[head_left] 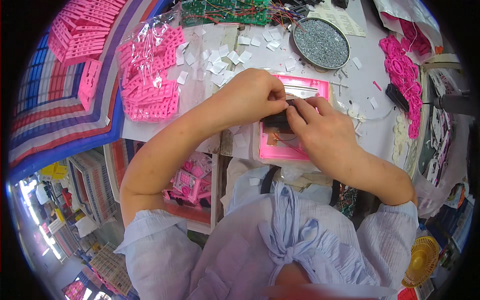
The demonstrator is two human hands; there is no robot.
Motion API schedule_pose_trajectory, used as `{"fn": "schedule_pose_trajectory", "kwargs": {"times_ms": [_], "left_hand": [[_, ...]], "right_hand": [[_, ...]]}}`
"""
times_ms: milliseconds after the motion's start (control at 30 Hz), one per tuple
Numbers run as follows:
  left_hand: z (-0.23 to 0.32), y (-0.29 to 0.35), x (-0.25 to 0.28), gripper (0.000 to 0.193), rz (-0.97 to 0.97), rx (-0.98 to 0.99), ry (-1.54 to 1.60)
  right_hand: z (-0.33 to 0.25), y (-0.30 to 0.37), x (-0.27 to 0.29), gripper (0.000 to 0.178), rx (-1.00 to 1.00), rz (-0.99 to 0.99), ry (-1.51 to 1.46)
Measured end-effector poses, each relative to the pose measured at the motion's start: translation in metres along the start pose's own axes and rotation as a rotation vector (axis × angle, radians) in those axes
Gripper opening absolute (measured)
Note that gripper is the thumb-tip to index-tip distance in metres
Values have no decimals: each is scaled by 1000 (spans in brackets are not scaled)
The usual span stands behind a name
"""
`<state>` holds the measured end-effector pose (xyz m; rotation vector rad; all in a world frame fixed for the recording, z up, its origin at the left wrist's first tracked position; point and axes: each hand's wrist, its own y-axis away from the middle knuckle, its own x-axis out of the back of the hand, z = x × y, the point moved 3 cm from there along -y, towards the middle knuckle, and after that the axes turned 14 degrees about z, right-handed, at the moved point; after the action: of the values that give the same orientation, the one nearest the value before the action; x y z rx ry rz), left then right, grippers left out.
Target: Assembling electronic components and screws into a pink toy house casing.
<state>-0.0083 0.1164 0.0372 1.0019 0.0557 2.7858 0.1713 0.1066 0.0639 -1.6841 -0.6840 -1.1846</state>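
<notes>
A pink plastic casing (282,152), shaped like a shallow rectangular frame, lies on the worktable in front of me. Inside it is a dark black part (277,121), mostly covered by my fingers, and thin reddish wires run below it. My left hand (255,95) reaches over the casing's left side, its thumb and forefinger pinched at the upper edge of the black part. From the right, my right hand (322,125) bends its fingers onto the same part and grips it. Whatever lies right between the fingertips is too small to make out.
Behind the casing stands a round metal dish of small screws (321,44). White paper squares (217,65) are scattered to its left, beside a clear bag of pink plastic parts (150,75). Green circuit boards (225,12) lie at the back; pink rings (400,75) are heaped right.
</notes>
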Motion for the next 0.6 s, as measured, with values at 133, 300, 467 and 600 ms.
{"fn": "schedule_pose_trajectory", "kwargs": {"times_ms": [133, 300, 467, 600], "left_hand": [[-1, 1, -3, 17, 73, -177, -80], [-1, 0, -3, 17, 73, -190, -77], [0, -3, -1, 16, 66, -223, -108], [-5, -3, -2, 17, 86, -260, -73]], "right_hand": [[-3, -3, -3, 33, 64, 17, 22], [8, -2, -2, 30, 102, 93, -57], [-11, -4, -10, 28, 110, 21, 162], [3, -13, 1, 27, 110, -129, 13]]}}
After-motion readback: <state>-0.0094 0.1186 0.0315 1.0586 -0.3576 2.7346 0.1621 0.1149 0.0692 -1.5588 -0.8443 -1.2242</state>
